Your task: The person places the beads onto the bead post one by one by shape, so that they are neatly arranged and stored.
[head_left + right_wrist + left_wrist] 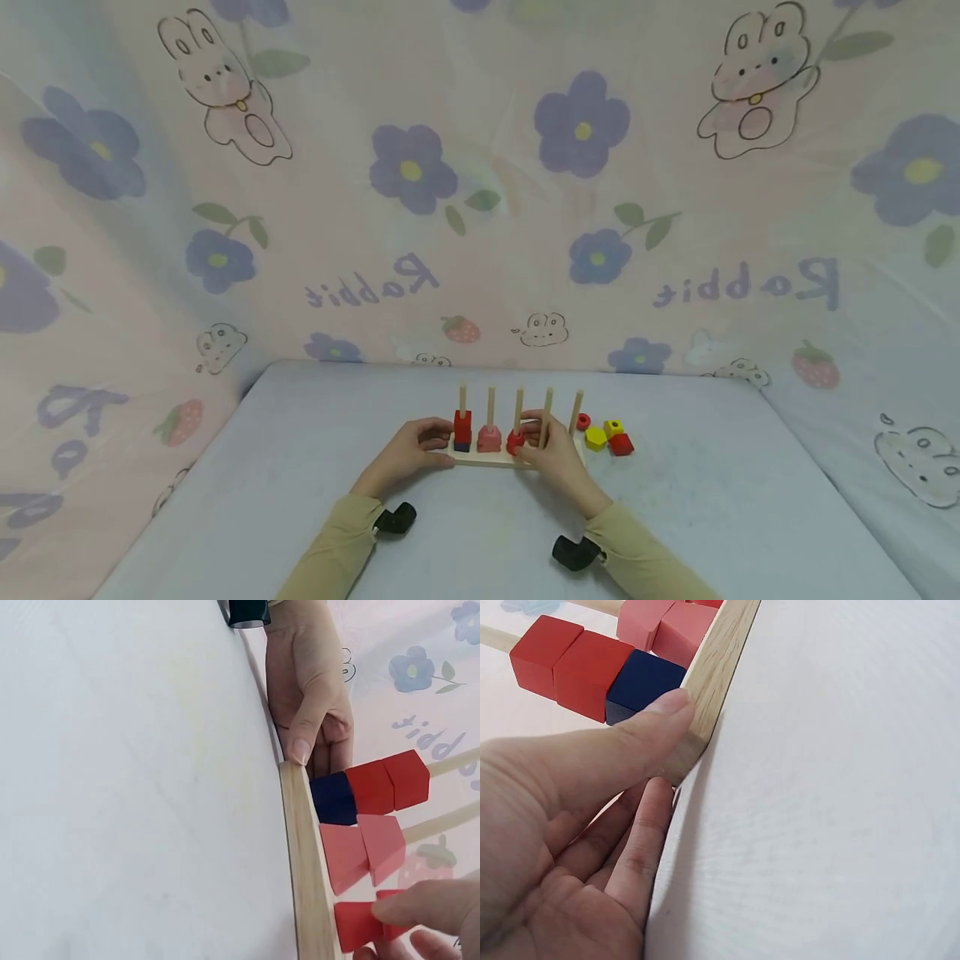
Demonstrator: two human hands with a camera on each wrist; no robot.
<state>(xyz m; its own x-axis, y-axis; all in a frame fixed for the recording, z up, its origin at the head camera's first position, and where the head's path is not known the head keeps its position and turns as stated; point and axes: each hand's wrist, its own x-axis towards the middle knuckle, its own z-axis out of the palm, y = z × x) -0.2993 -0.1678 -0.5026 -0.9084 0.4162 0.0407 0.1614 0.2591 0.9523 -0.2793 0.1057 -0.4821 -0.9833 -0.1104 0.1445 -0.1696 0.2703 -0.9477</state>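
A wooden peg board [491, 460] with several upright pegs lies on the table. Its leftmost peg carries a dark blue block [646, 679] under two red blocks [577, 664]. Pink blocks [364, 851] are stacked on the second peg. My left hand [408, 450] holds the board's left end, thumb along the corner beside the blue block and fingers against the end. On the third peg, my right hand [558, 458] pinches a red block [390, 911], which sits against another red block [355, 927] at the base. The hand partly hides the board's right part.
Right of the board lie a red ring-shaped block [583, 422], a yellow hexagonal block [596, 438], another yellow block [613, 427] and a red block [622, 445]. A printed curtain [495, 250] hangs behind the white table [712, 500].
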